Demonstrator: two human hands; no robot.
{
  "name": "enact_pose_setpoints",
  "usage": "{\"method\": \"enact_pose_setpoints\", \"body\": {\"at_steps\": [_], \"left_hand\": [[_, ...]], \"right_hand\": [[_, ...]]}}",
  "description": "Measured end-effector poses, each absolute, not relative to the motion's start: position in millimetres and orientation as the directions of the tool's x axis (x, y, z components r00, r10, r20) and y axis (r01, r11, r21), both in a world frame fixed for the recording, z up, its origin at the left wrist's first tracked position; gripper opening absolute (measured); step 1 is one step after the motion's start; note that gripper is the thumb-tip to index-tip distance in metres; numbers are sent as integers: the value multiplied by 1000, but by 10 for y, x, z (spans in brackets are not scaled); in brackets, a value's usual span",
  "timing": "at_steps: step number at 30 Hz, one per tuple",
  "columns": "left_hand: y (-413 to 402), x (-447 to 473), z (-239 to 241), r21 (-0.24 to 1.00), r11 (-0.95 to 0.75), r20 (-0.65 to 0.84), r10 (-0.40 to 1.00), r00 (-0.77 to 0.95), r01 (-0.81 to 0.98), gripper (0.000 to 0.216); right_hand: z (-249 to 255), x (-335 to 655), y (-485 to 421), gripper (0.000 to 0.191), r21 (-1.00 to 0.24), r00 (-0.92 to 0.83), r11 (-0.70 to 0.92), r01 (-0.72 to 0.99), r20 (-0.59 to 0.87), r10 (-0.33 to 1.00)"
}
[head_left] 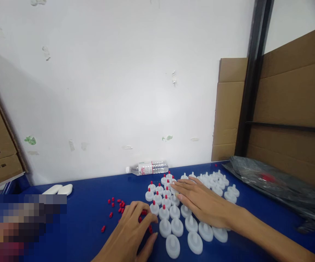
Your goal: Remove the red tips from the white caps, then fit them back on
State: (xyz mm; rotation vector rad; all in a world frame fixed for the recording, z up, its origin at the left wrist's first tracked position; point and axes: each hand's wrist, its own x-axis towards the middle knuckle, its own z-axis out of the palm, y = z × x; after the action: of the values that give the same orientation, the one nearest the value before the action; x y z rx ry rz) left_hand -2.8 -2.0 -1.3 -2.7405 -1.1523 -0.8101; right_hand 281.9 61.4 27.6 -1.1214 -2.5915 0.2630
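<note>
My left hand (134,223) is low over small red caps (121,210) scattered on the blue table, fingers bent and thumb apart from the index finger. No held thing shows between them. My right hand (203,198) reaches across a group of white round lids with nozzles (174,211), fingers stretched out, fingertips by the lids in the back rows. It hides some of the lids beneath it. Several lids at the left of the group carry a red cap on the nozzle, such as the capped lid (164,213). The front and right lids in view have bare nozzles.
A clear plastic bottle (149,168) lies along the wall. Two white rounded objects (65,189) sit at the back left of the blue table (92,193). Dark plastic bags (277,189) and cardboard (293,94) stand at the right, a cardboard box (0,145) at the left.
</note>
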Motion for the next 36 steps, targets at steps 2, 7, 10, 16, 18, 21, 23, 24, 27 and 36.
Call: {"method": "enact_pose_setpoints", "body": {"at_steps": [2, 7, 10, 16, 18, 21, 23, 24, 27, 36], "left_hand": [[-8, -27, -44, 136, -721, 498, 643, 583, 679, 28], [16, -35, -102, 131, -709, 490, 653, 577, 693, 29], [14, -41, -104, 132, -699, 479, 666, 572, 703, 31], [-6, -43, -85, 133, -698, 477, 668, 572, 704, 34], [-4, -46, -84, 129, -698, 486, 664, 569, 704, 34], [7, -54, -87, 123, -699, 502, 656, 564, 704, 34], [15, -60, -86, 119, -696, 499, 658, 563, 708, 36], [17, -62, -83, 115, -693, 495, 661, 564, 711, 39], [17, -59, -60, 86, -691, 479, 661, 578, 718, 50], [8, -7, -9, -86, -679, 390, 650, 652, 729, 65]], "right_hand": [[275, 2815, 610, 56, -278, -657, 688, 671, 209, 725], [279, 2822, 614, 55, -263, -663, 692, 672, 202, 721], [291, 2830, 616, 53, -255, -668, 701, 666, 214, 713], [310, 2836, 607, 50, -243, -677, 713, 658, 223, 701], [296, 2839, 609, 51, -244, -669, 707, 664, 229, 707], [263, 2844, 616, 53, -252, -650, 699, 669, 256, 715], [248, 2845, 620, 55, -254, -641, 692, 676, 261, 722], [245, 2846, 620, 56, -256, -639, 688, 679, 256, 726], [247, 2847, 620, 56, -266, -656, 688, 675, 210, 725], [361, 2823, 594, 50, -248, -634, 699, 671, 298, 714]]}}
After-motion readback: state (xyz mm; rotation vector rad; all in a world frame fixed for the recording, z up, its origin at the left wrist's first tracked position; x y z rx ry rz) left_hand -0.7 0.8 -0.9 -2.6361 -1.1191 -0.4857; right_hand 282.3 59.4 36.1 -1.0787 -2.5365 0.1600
